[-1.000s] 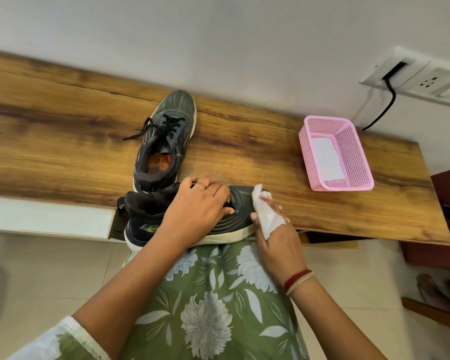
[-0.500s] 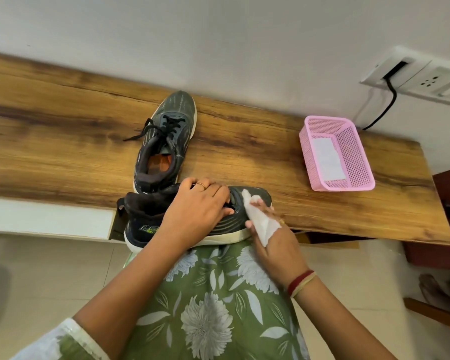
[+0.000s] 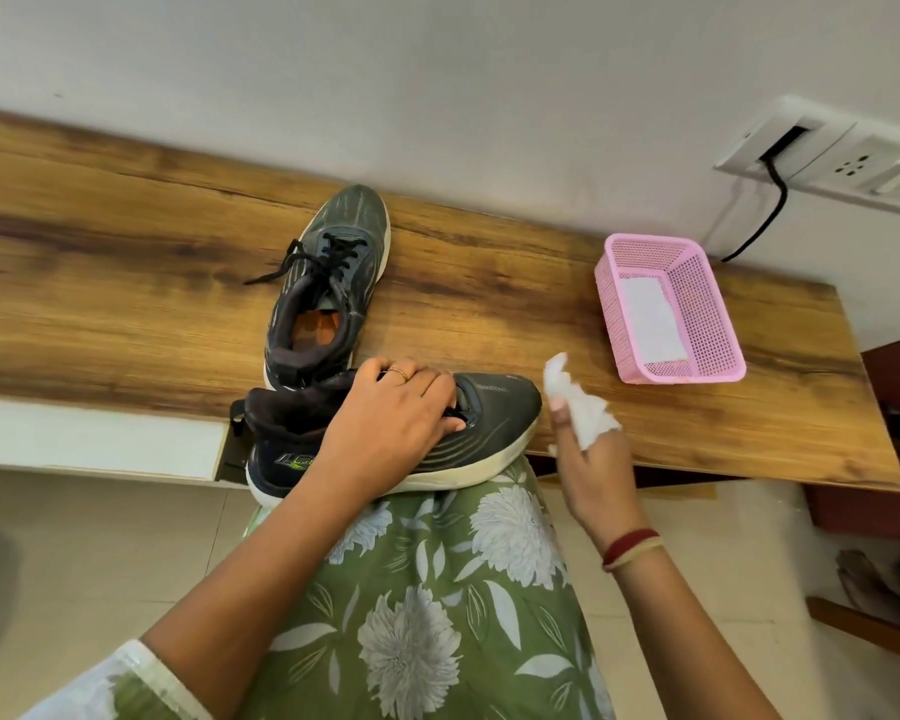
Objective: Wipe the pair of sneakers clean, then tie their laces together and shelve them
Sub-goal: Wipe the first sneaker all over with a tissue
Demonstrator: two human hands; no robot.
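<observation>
Wiping stage, and not finished by the look of it. Left hand (image 3: pixel 396 415) grips the near sneaker (image 3: pixel 494 426) across its lace area, fingers curled over the upper. That shoe lies sideways at lower centre, at the front edge of the wooden top (image 3: pixel 126 283), toe pointing right. Right hand (image 3: pixel 596 465) holds a white wipe (image 3: pixel 580 405) bunched round its fingers, just right of the toe, not touching the shoe. Far sneaker (image 3: pixel 333 262) stands at upper centre on the top, toe to the wall, lace ends trailing left. Pink basket (image 3: pixel 608 304) at right holds a white sheet (image 3: pixel 648 319). Judgement: near shoe mid-wipe, its sole edge looks dingy. Whether the far shoe is cleaned cannot be told. Laces not joined, shelving not done.
</observation>
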